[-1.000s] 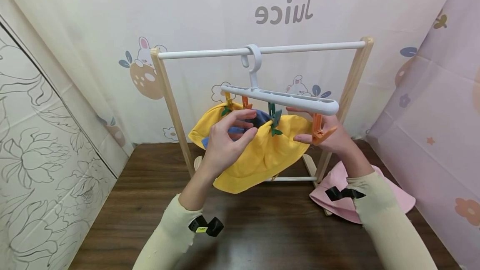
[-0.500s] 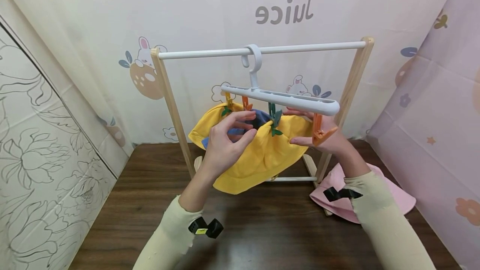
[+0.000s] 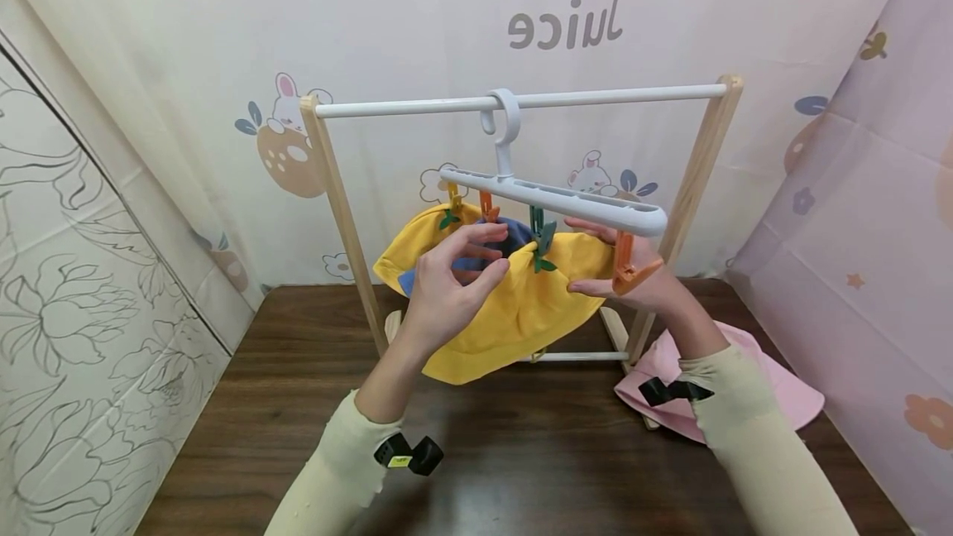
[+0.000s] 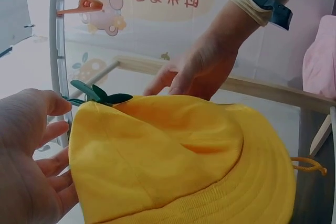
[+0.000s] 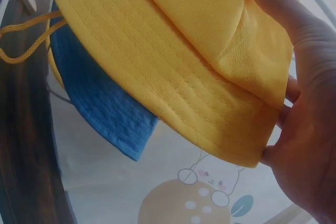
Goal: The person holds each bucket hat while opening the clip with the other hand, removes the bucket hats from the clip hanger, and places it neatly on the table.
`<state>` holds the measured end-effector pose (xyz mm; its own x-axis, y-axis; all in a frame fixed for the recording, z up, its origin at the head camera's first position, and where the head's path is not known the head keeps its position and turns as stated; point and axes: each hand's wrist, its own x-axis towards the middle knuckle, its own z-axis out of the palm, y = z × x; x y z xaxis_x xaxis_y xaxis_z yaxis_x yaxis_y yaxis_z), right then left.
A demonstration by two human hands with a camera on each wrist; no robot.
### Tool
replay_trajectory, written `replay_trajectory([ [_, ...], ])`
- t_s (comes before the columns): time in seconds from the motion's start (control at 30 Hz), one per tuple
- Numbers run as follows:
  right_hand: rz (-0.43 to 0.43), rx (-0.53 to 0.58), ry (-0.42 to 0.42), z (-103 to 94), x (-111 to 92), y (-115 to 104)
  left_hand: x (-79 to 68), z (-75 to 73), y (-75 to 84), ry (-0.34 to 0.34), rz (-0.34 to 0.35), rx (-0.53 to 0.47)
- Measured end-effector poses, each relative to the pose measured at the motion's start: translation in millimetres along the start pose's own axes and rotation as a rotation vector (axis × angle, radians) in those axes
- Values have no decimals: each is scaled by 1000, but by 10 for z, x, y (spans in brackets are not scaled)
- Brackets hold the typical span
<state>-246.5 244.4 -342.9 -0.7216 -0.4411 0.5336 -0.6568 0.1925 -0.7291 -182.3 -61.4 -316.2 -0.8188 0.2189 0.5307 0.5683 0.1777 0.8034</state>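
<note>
Yellow hats and a blue hat hang by clips from a white hanger. A green clip pinches the nearest yellow hat beside its green leaf. My left hand is beside that hat's left edge, fingers apart and loosely bent, gripping nothing. My right hand holds the hat's right side, thumb in front and fingers behind, as the right wrist view shows. An orange clip hangs in front of this hand with no fabric in it. The right fingertips are partly hidden.
The hanger hooks over the white bar of a wooden-sided rack. A pink hat lies at the right on the dark wooden table. Printed curtains stand behind and at the sides.
My right hand has moved slightly left along the yellow hat. The hanger's right end and its clips have swung a little left and down. My left hand stays almost still.
</note>
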Motion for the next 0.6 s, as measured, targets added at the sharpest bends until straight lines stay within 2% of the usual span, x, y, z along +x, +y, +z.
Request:
replay_trajectory([
  [0.17, 47, 97, -15, 1, 7, -7, -2, 15, -4, -7, -4, -1],
  [0.27, 30, 120, -16, 2, 13, -34, -3, 21, -7, -7, -6, 0],
  [0.33, 13, 119, -18, 4, 16, -50, -4, 24, -9, -4, -10, 2],
  [0.43, -18, 40, 5, 16, 12, -72, -6, 30, -11, -4, -14, 5],
  [0.6, 5, 31, 33, 36, -9, -99, -8, 44, -14, -12, -14, 10],
])
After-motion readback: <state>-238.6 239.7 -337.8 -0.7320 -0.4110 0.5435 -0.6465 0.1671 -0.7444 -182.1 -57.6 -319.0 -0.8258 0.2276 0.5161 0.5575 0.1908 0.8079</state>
